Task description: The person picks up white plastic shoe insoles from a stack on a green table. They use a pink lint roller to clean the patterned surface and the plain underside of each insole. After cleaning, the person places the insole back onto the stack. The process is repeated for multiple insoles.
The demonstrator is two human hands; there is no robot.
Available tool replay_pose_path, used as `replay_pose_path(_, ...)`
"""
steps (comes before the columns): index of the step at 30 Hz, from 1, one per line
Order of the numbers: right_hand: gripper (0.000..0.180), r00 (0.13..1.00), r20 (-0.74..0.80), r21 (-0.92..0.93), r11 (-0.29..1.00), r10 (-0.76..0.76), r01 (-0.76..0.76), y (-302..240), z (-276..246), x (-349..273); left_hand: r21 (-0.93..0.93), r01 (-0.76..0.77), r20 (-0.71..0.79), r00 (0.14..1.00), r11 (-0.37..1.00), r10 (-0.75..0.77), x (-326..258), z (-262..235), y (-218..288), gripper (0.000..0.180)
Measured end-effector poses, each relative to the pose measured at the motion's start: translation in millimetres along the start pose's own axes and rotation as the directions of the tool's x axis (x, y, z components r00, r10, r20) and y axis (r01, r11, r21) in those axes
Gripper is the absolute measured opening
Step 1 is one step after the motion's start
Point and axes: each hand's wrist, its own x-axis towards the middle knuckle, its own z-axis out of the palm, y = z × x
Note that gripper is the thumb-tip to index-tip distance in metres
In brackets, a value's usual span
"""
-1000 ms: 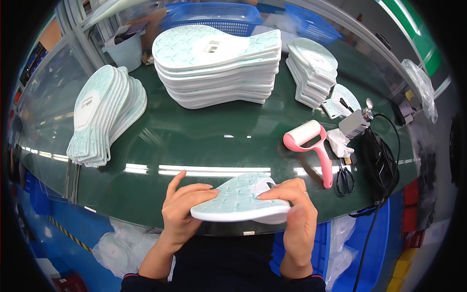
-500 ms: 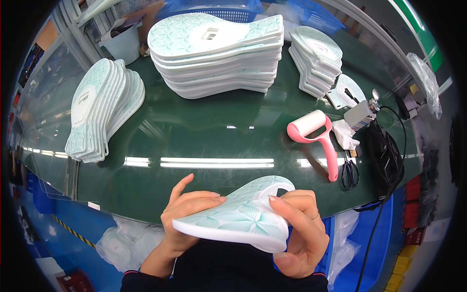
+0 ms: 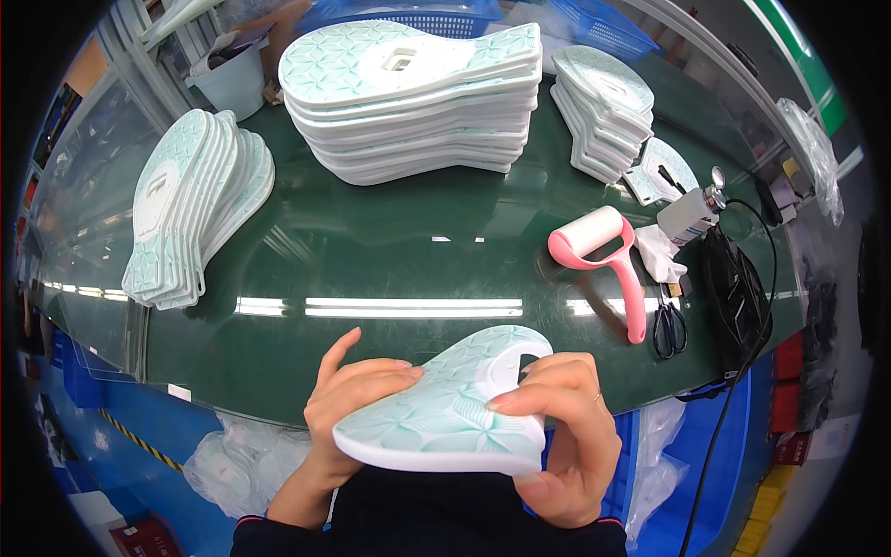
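Observation:
I hold a curved white panel (image 3: 445, 399), its upper face covered in a pale green leaf-like pattern, tilted close to my body near the table's front edge. An opening in the panel shows at its far right. My left hand (image 3: 348, 404) grips its left side, fingers laid along the edge and index finger raised; the thumb is hidden. With my right hand (image 3: 574, 422), I pinch the right edge: the index finger presses on the patterned face and the thumb sits at the lower rim.
Similar panels are piled in a large middle stack (image 3: 408, 121), a left stack (image 3: 176, 213) and a right stack (image 3: 603, 111). At right lie a pink-handled lint roller (image 3: 594, 241), scissors (image 3: 669, 330), a pump bottle (image 3: 687, 215) and a black bag (image 3: 733, 297) on the green table (image 3: 390, 246).
The panel has turned slightly, showing more of its patterned face and less of its underside. My right index finger has moved left across it, and both hands have shifted slightly left.

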Motion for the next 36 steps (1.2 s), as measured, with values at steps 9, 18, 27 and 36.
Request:
replay_pose_path(9, 0.049, 0.997, 0.009, 0.009, 0.997, 0.072, -0.072, 6, -1, -4, 0.092, 0.016, 0.019, 1.0, 0.996, -0.018, 1, 1, 0, 0.017)
replay_pose_path(18, 0.047, 0.988, -0.153, -0.031, 0.999, 0.02, -0.025, 6, 3, -13, 0.14, -0.069, -0.032, 0.997, 0.988, 0.075, 16, -11, 7, 0.015)
replay_pose_path(27, 0.041, 0.949, -0.314, 0.068, 0.997, 0.044, -0.024, 15, 10, -14, 0.227, -0.123, -0.06, 0.988, 0.966, 0.14, 29, -24, 15, 0.012)
replay_pose_path(36, 0.038, 0.922, -0.355, 0.182, 0.979, 0.156, -0.095, 19, 13, -19, 0.279, -0.144, -0.089, 0.981, 0.949, 0.174, 31, -39, 24, 0.011)
